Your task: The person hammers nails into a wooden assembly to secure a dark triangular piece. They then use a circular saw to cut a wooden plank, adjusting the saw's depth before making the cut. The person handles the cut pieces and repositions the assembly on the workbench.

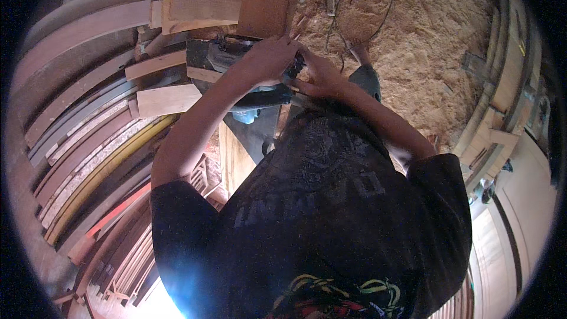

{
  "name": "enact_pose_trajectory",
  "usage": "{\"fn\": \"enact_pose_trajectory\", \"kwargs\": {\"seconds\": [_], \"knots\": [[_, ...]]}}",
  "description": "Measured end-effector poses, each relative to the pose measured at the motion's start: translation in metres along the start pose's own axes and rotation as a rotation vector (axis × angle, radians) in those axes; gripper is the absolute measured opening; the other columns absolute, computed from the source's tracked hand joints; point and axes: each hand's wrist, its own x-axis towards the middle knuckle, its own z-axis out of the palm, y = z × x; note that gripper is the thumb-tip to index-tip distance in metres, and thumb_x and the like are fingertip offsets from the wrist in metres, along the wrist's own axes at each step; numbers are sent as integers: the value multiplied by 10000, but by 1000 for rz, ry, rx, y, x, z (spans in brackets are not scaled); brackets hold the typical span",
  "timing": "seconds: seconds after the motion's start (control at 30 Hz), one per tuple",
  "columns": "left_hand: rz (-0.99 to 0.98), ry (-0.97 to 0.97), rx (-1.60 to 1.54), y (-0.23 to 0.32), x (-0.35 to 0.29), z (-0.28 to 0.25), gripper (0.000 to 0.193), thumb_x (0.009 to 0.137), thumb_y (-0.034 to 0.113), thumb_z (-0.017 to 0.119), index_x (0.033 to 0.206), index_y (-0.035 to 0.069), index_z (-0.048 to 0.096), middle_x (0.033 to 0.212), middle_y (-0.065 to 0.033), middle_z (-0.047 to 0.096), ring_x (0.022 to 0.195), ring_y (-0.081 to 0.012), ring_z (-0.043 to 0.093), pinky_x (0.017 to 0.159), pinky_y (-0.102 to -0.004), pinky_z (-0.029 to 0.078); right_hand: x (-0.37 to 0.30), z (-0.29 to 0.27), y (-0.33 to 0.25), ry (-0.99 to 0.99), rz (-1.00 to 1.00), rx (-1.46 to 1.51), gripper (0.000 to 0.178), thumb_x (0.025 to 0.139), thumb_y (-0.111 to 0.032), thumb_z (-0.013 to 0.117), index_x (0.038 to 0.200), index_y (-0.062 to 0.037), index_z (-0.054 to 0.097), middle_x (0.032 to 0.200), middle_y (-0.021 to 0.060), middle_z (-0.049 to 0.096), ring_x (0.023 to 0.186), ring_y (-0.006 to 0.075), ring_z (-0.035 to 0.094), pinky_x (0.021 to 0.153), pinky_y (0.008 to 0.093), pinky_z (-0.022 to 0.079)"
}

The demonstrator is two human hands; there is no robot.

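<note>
My left hand [273, 57] and my right hand [319, 75] meet in front of me, at the near end of a reddish-brown board [267, 1]. Both have curled fingers, closed about a small dark part [295, 67]. Its kind is too shaded to make out, and the hands partly cover it. A dark, bulky tool or machine piece [221, 54] lies just left of my left hand. Below my wrists is a dark surface [266, 133] with a small light-blue thing [245, 116] on it.
Sawdust covers the floor [425, 29] at the far right, where a dark cord [390, 9] loops near my bare foot [359, 53]. Stacked planks [88, 41] fill the left side. A wooden frame [493, 136] and pale panels [528, 183] stand at the right.
</note>
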Motion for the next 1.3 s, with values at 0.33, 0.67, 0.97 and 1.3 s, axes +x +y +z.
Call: {"fn": "enact_pose_trajectory", "kwargs": {"seconds": [0.33, 0.67, 0.97, 1.3], "knots": [[53, -2, 135, 9, -14, -20, 264, 827, 109, 734, 1079, 30, 728, 1159, -147, 716, 1067, -362, 692, 909, -469, 598, 0, -1, -7, 7, 110, 144, 1009, 843, -395, 835, 1631, -167, 246, 1213, 257, 707, 1063, 449, 699, 903, 545, 554], [106, 20, 22, -1, -27, -30, 450, 806, 72, 750, 1251, 76, 691, 1122, -148, 741, 1071, -376, 682, 943, -485, 573, -4, 12, 14, 16, 112, 246, 995, 862, -268, 862, 1648, -167, 260, 1293, 219, 682, 1085, 378, 723, 901, 485, 592], [113, -1, -87, -12, -36, -51, 614, 772, 69, 787, 1370, 118, 661, 1192, -124, 741, 1136, -372, 659, 986, -487, 554, -1, 14, 14, 129, -10, 210, 962, 902, -229, 840, 1658, -163, 249, 1255, 215, 686, 1030, 318, 735, 853, 443, 607], [-71, -68, -33, 23, -43, -56, 564, 740, 36, 736, 1294, 73, 636, 1268, -89, 690, 1114, -327, 645, 930, -484, 566, -5, 16, 9, 90, 55, 99, 1075, 743, -236, 879, 1619, -108, 269, 1251, 229, 671, 1101, 453, 675, 978, 498, 544]]}}
